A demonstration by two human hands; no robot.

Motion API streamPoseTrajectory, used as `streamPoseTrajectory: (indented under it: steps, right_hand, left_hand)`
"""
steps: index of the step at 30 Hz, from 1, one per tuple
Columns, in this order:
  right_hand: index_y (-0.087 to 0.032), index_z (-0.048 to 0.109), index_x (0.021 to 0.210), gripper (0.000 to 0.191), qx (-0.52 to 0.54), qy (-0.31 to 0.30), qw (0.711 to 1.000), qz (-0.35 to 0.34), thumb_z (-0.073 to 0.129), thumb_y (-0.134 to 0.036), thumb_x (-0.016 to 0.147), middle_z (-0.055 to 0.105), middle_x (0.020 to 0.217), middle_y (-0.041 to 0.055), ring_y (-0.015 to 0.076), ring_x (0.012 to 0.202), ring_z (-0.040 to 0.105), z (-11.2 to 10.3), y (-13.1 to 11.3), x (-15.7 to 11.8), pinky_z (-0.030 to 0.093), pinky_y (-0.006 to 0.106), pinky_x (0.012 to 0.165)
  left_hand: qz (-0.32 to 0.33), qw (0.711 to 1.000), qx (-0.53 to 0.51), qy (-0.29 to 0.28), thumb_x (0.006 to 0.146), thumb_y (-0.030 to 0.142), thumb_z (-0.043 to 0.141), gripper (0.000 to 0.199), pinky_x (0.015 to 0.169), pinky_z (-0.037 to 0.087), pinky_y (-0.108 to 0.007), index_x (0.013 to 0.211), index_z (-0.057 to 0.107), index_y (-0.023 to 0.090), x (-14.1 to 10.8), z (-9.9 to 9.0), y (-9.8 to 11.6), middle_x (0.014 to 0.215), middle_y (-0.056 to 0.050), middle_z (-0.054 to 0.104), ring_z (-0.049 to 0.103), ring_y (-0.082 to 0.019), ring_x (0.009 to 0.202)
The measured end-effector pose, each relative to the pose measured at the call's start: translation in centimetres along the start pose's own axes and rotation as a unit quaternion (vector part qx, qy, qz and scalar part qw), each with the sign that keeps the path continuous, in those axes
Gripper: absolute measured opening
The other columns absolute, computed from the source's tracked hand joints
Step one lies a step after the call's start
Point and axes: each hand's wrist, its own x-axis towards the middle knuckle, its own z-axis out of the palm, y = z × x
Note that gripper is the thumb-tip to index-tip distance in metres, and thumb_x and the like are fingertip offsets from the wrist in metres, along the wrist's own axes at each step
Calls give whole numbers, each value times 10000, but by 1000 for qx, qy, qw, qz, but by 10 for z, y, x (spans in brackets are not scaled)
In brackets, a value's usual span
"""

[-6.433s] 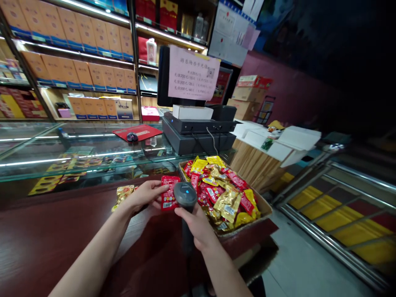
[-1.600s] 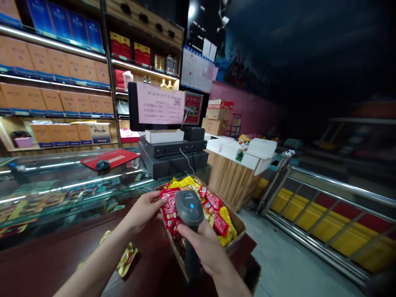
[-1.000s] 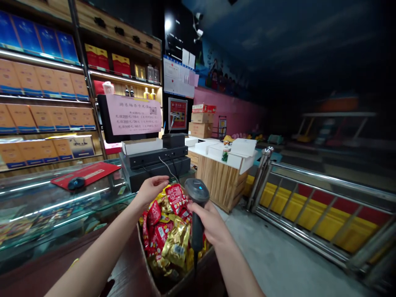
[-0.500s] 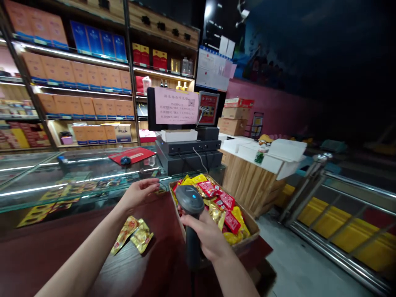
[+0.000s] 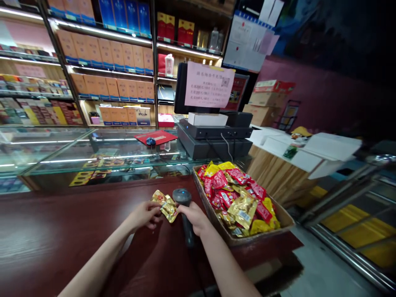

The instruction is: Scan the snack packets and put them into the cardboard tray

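Right hand [image 5: 196, 218] clamped on scanner [image 5: 182, 196]; left hand [image 5: 145, 216] at 2 gold packets [image 5: 169, 208].
The packets lie on the brown counter [image 5: 55, 231]; whether the left hand pinches them cannot be determined. Scanner head is just right of them. Farther right stands a filled carton [image 5: 285, 220]; beyond, a monitor [image 5: 181, 93].

Your glossy, dark red-brown tabletop [image 5: 55, 235]
Directly on it you have an open cardboard box [image 5: 284, 218]; to the left of that box, as you look, two gold packets [image 5: 168, 208] lie close together.
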Motion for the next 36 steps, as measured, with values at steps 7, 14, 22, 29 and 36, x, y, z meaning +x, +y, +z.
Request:
streamPoseTrajectory:
  steps: [7, 14, 22, 29, 36]
  right_hand:
    - [-118, 714, 776, 222, -20, 4, 1000, -1, 654, -187, 574, 694, 737, 29, 161, 702, 604, -2, 13, 6, 429, 268, 707]
    - [-132, 715, 809, 248, -22, 79, 997, -12, 645, -187, 577, 695, 737, 35, 199, 779, 624, -10, -5, -9, 444, 297, 737]
    - [-166, 701, 877, 257, -31, 52, 993, -99, 641, -183, 627, 715, 902, 38, 213, 933, 622, -6, -26, -28, 454, 309, 841]
    - [-130, 645, 765, 256, -13, 18, 999, -42, 698, -351, 649, 649, 637, 24, 132, 530, 579, 7, -16, -35, 469, 254, 509]
    - [-141, 555, 639, 234, -29, 1, 1000, 0, 654, -353, 660, 486, 416, -54, 65, 346, 410, 18, -9, -34, 357, 199, 370]
  left_hand:
    - [29, 999, 7, 15, 632, 370, 758, 414, 407, 497, -204, 941, 629, 126, 19, 16, -10, 735, -64, 669, 653, -169, 638]
    - [70, 995, -64, 38, 517, 298, 856, 718, 494, 510, -213, 1133, 535, 116, 40, 34, 0, 750, -64, 696, 642, -133, 569]
    - [94, 979, -157, -94, 544, 314, 838, 507, 549, 565, -301, 971, 604, 173, 35, 42, 13, 929, -79, 696, 677, -184, 674]
    - [136, 971, -195, -27, 545, 295, 825, 506, 551, 530, -240, 961, 564, 175, 39, 48, 8, 846, -31, 703, 657, -140, 619]
    - [114, 975, -189, -2, 489, 268, 839, 536, 485, 475, -189, 928, 550, 167, 36, 50, 10, 834, -36, 710, 612, -101, 523]
